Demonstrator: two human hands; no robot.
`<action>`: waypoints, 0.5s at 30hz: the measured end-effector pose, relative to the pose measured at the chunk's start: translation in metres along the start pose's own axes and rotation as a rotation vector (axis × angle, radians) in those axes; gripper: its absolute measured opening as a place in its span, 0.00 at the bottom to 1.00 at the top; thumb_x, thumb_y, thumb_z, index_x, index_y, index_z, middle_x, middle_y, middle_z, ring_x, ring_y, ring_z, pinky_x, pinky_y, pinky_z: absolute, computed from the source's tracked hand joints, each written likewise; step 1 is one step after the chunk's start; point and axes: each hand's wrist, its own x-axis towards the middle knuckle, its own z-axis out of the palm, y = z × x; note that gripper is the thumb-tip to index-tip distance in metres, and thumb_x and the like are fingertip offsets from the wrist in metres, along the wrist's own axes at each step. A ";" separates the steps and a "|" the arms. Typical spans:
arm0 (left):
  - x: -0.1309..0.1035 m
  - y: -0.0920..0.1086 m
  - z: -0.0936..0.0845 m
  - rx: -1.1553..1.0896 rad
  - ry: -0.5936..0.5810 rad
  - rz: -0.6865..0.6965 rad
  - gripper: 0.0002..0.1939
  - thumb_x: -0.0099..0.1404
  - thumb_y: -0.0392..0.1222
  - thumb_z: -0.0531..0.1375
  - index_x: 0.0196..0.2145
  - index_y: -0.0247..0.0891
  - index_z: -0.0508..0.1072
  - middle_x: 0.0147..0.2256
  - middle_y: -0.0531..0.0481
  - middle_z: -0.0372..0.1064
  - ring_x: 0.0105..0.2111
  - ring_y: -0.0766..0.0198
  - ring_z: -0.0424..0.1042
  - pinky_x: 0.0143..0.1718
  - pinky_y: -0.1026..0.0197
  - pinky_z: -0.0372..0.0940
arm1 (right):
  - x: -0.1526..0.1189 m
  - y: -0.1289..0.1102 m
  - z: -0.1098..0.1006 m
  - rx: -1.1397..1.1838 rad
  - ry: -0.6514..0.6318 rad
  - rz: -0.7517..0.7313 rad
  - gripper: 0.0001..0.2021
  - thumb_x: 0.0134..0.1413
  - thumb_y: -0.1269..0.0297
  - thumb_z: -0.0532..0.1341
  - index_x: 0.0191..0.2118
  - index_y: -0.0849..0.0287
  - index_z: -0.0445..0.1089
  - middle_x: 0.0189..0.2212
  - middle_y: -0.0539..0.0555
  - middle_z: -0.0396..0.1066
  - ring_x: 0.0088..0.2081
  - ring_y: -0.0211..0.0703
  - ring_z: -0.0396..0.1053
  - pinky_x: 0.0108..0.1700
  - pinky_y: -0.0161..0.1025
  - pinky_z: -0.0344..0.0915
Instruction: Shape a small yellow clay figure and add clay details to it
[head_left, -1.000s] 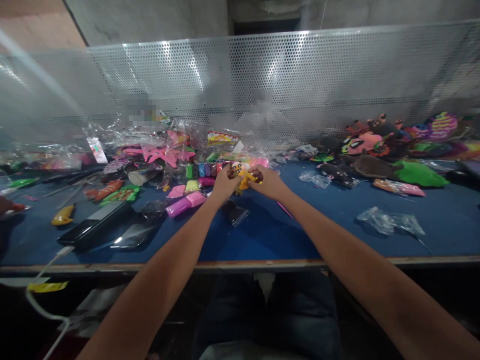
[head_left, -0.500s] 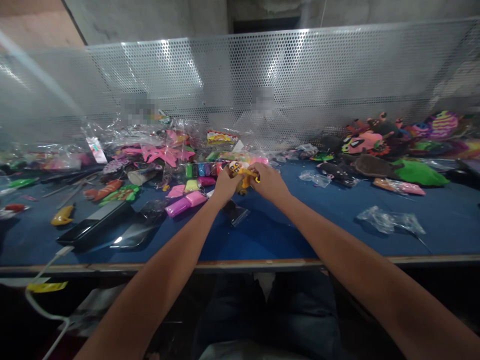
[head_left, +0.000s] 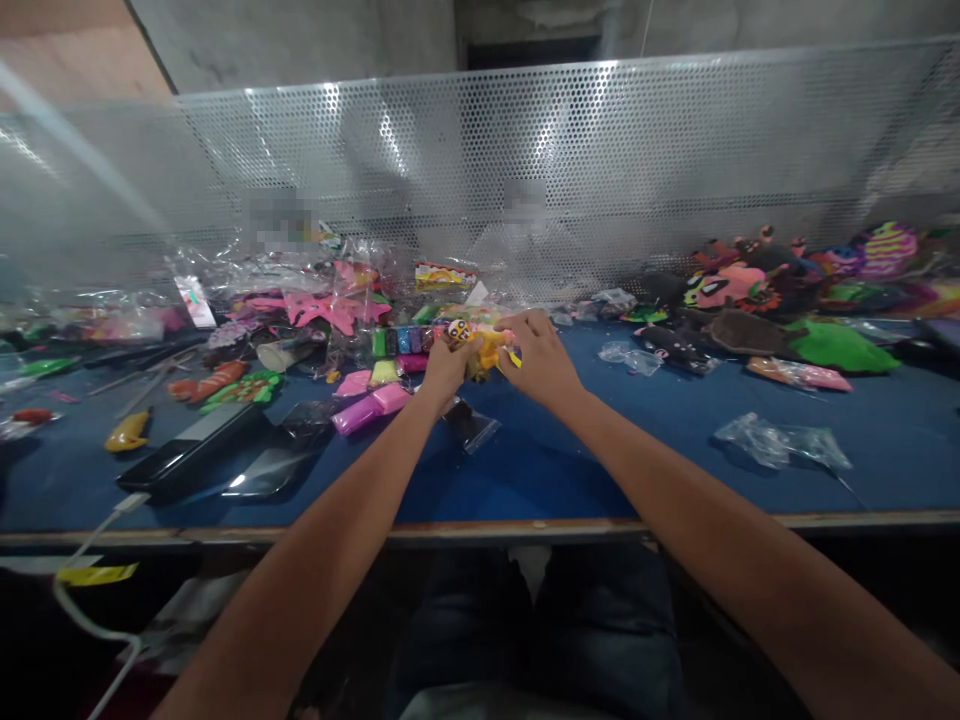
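Over the middle of the table, my left hand (head_left: pixel 447 368) is closed on a small yellow clay figure (head_left: pixel 491 348) with a white face and dark round eyes. My right hand (head_left: pixel 541 358) curls its thumb and fingers around the figure's right side, by a small yellow piece near the thumb. Part of the figure is hidden by my fingers. Just below my hands lies a small clear packet with dark contents (head_left: pixel 472 428). Left of them are packets of coloured clay, among them a purple packet (head_left: pixel 356 415) and a green one (head_left: pixel 383 343).
A black device (head_left: pixel 187 450) with a white cable is at the front left. Pink star shapes (head_left: pixel 322 308) lie among plastic bags behind it. Crumpled clear plastic (head_left: pixel 780 440) and a dark clay animal (head_left: pixel 675 348) are on the right. A perforated metal screen (head_left: pixel 525 130) stands behind.
The figure has shifted slightly left and tilted, showing more of its yellow body. My right hand's fingers have spread a little wider around its right side.
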 end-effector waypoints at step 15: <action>-0.010 0.011 0.013 -0.313 -0.145 -0.100 0.09 0.50 0.28 0.65 0.31 0.33 0.74 0.30 0.47 0.76 0.41 0.57 0.76 0.44 0.58 0.68 | -0.002 -0.010 0.004 -0.117 -0.111 0.066 0.10 0.56 0.66 0.58 0.44 0.59 0.69 0.45 0.62 0.70 0.47 0.54 0.68 0.44 0.46 0.66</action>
